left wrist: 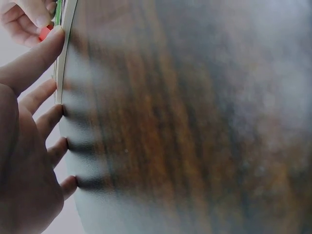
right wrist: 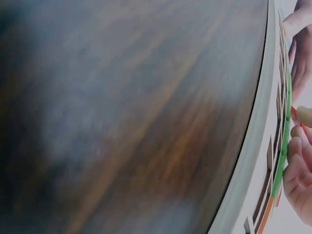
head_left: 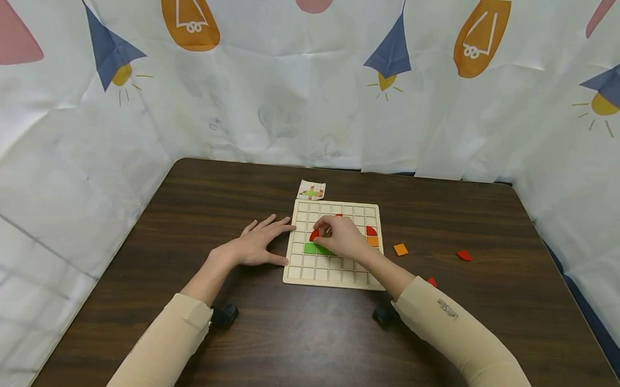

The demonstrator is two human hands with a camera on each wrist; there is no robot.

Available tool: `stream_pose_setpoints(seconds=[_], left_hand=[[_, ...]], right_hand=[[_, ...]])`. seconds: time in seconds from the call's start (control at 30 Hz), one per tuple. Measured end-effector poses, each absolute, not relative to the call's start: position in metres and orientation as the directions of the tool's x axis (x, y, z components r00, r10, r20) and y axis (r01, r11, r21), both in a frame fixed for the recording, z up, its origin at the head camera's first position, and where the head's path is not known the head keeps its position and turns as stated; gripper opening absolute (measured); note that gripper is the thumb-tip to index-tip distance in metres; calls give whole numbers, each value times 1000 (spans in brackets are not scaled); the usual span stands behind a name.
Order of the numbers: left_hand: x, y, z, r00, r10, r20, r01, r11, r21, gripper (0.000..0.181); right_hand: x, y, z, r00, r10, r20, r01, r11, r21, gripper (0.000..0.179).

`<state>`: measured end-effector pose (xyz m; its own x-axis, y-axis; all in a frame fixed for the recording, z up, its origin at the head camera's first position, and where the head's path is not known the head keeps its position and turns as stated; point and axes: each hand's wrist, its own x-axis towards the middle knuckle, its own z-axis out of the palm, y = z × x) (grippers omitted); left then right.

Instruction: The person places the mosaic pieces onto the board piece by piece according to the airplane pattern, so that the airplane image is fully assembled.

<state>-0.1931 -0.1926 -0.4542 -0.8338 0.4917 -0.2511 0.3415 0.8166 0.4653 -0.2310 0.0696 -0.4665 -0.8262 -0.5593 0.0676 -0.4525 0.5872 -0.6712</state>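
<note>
Right hand (head_left: 339, 236) pinches a red piece (head_left: 314, 235) over a pale gridded board (head_left: 306, 273), beside green pieces (head_left: 310, 248); left hand (head_left: 256, 244), fingers spread, touches the board's left edge; 1 orange square (head_left: 400, 249) lies on the dark table (head_left: 303, 343).

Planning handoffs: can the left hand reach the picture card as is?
Probably yes: the left hand holds nothing, its fingers spread at the left edge of the board, and nothing visible blocks the way to the picture card beyond it.
</note>
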Motion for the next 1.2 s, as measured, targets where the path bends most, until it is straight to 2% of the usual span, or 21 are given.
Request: stream_pose_setpoints(seconds=[0.4,0.6,0.9,1.2], left_hand=[[-193,-192,-454,-834,491,-251,340,817,466,88],[-193,-191,-454,-834,492,-251,341,816,467,88],[-193,-192,-454,-834,491,-254,339,817,467,88],[-193,-193,-455,-833,493,-252,340,814,471,88]], right_hand=[[-229,64,-464,-823,-566,47,-473,638,-608,24],[-229,67,-463,-815,-578,39,-474,627,-618,26],[-223,74,-458,-798,-602,36,-487,608,-627,19],[-223,76,-458,-752,-659,7,-532,600,-598,29]])
